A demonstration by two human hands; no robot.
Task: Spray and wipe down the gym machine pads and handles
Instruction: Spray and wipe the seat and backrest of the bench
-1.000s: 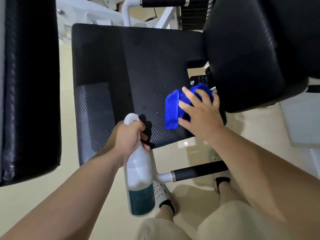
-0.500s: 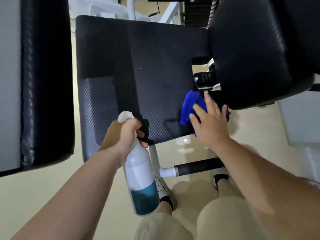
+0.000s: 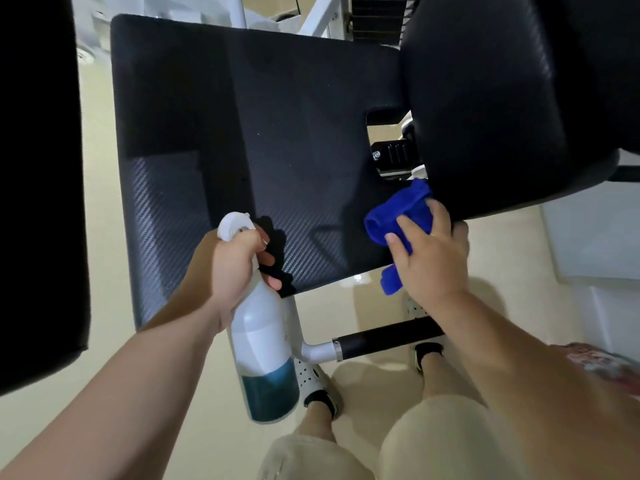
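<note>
A flat black seat pad (image 3: pixel 277 140) with a carbon-weave texture fills the middle of the view. My right hand (image 3: pixel 429 258) presses a crumpled blue cloth (image 3: pixel 398 213) onto the pad's near right corner, right under a bulky black pad (image 3: pixel 502 98). Part of the cloth hangs over the pad's front edge. My left hand (image 3: pixel 235 261) grips the neck of a white spray bottle (image 3: pixel 259 341) with teal liquid in its bottom, held upright at the pad's front edge.
A tall black pad (image 3: pixel 38 188) stands along the left edge. Below the seat, a white tube ends in a black foam handle (image 3: pixel 384 341). White frame bars (image 3: pixel 318 22) rise behind the seat. My legs and shoes stand on the beige floor (image 3: pixel 502 258).
My right hand has slid the cloth from the mid-right of the seat pad down toward its near right corner. The view has moved closer to the seat. The bottle stays in my left hand.
</note>
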